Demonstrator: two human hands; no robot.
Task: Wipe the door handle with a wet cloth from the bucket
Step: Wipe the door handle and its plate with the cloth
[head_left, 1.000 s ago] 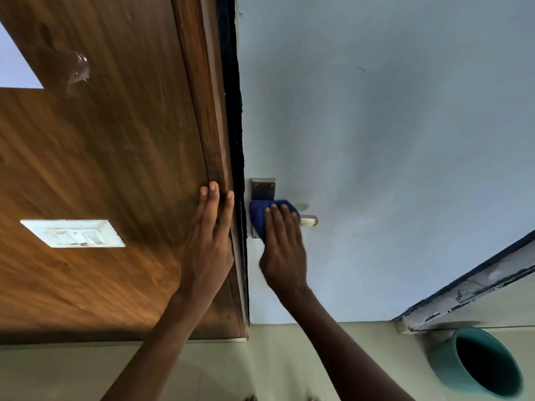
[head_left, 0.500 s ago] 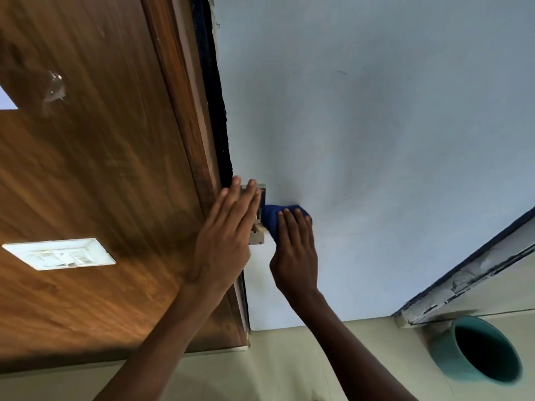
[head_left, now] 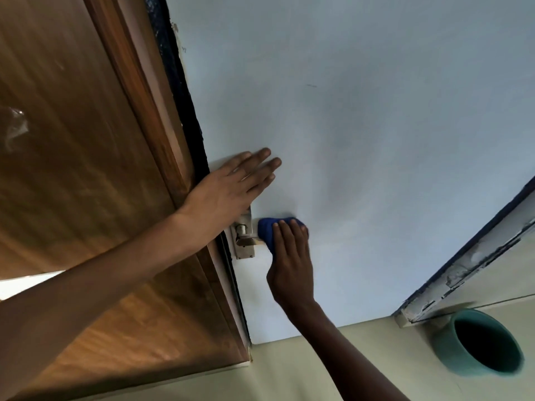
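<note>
With the right hand (head_left: 291, 264) clamped on the cloth (head_left: 267, 230) around the handle (head_left: 246, 241) at the door's (head_left: 362, 140) left edge and the left hand (head_left: 228, 189) spread flat above it, pressing down could unlatch the door and swing it away.

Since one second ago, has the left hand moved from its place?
Yes. The left hand went rightward, off the wooden frame, across the handle plate, and now lies flat on the pale door.
</note>
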